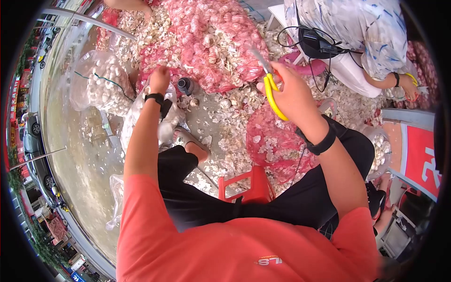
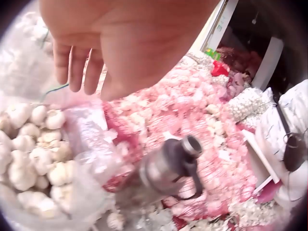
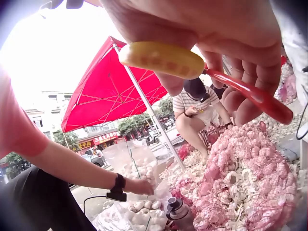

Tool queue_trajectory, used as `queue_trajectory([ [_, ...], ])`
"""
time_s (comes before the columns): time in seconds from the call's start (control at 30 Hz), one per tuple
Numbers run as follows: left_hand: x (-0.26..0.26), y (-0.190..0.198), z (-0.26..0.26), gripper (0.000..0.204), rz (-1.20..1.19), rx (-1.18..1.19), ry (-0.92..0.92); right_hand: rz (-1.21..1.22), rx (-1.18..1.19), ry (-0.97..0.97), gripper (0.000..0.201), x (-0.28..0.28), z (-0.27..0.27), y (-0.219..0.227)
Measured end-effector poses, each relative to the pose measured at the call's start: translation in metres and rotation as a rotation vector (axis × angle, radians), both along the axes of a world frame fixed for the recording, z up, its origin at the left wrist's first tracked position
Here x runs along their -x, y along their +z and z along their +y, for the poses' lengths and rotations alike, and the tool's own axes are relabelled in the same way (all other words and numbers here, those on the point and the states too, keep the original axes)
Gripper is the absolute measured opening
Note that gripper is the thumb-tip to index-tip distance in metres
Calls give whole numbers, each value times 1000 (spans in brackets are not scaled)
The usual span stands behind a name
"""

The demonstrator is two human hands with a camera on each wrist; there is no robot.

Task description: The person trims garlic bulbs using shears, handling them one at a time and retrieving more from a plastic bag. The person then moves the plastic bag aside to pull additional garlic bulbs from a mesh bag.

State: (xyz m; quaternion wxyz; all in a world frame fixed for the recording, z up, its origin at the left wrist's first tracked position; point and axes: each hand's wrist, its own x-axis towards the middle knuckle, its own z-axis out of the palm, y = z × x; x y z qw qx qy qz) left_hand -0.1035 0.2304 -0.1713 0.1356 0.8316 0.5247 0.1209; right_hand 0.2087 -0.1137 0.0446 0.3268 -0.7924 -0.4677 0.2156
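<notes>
My right hand grips scissors with one yellow and one red handle; in the head view their blades point away from me over the pile of garlic. The right wrist view shows the red handle lying by the curled fingers. On the other side, my left hand hovers over a clear plastic bag of white garlic bulbs. Its fingers hang loosely with nothing visible in them. Just right of it stands a dark bottle with a loop on its cap.
Red mesh sacks of garlic heap up ahead, with loose peel all around. Another full clear bag sits at the left. A person in a patterned top is close at the right, another person crouches beyond. A red stool stands between my legs.
</notes>
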Motion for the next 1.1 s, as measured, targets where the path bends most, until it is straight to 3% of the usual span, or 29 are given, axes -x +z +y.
queue_trajectory([
  [0.03,-28,6,-4,28,-92,47,-78,-125,-1,45,50,-1,-2,-11],
  [0.13,-107,-10,-30,29,-316,173,-285,-6,-19,34,50,6,-1,-14],
  [0.27,-188,-49,-63,33,-104,208,-471,97,-30,-84,51,-5,5,1],
  [0.33,-207,-88,-62,36,-2,293,-494,115,-88,-103,52,-13,2,3],
  [0.4,-222,-130,-50,37,183,121,-405,58,-81,-142,52,-21,2,9],
  [0.43,-224,-112,-55,36,377,88,-285,8,-107,-131,51,-23,4,8],
  [0.47,-219,-132,-32,34,351,72,-315,9,-101,-138,51,-23,5,10],
  [0.53,-218,-121,-29,32,506,-252,-253,91,-22,-152,51,-20,4,17],
  [0.73,-210,-117,6,33,410,-141,-200,135,-20,-121,51,-20,-1,17],
  [0.77,-220,-119,9,42,315,-138,-80,145,-48,-128,51,-21,-1,16],
  [0.87,-236,-92,6,56,253,-94,29,163,18,-147,51,-24,-2,18],
  [0.9,-239,-94,11,70,239,-32,52,162,25,-150,51,-25,-2,19],
  [1.0,-252,-104,32,81,155,12,143,114,7,-113,51,-25,-3,20],
  [1.03,-255,-99,40,85,250,164,144,112,-21,-106,50,-24,-3,18],
  [1.1,-254,-94,45,84,294,189,134,126,-27,-96,49,-21,-1,20],
])
